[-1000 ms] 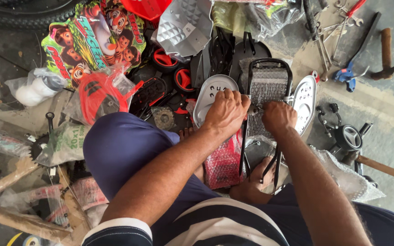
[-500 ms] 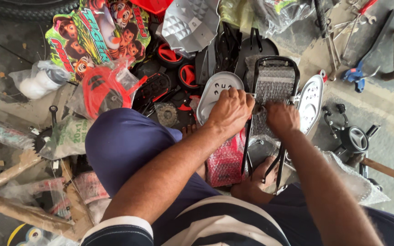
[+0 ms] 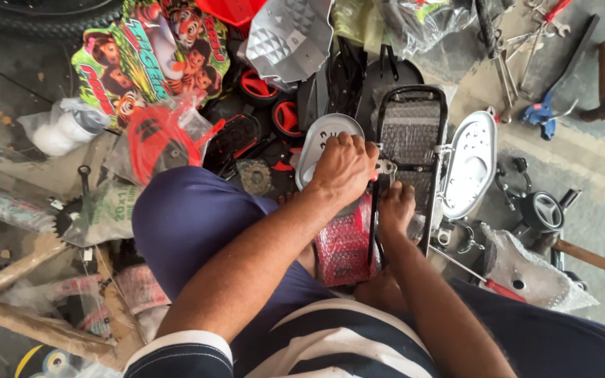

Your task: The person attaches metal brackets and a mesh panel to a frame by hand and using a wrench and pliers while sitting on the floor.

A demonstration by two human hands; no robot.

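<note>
Far left, a red coil in a clear bag [image 3: 159, 143] lies on the floor at nine o'clock of the hands. Left hand [image 3: 344, 168] is clenched over the near-left corner of the black wire carrier rack [image 3: 409, 147], beside a grey oval plate [image 3: 320, 143]. Right hand [image 3: 395, 208] sits just below, fingers curled on the rack's frame. At three o'clock, another oval plate [image 3: 472, 164]. The risk, as I judge it: the rack twists or slips sideways, knocking the crowded parts.
</note>
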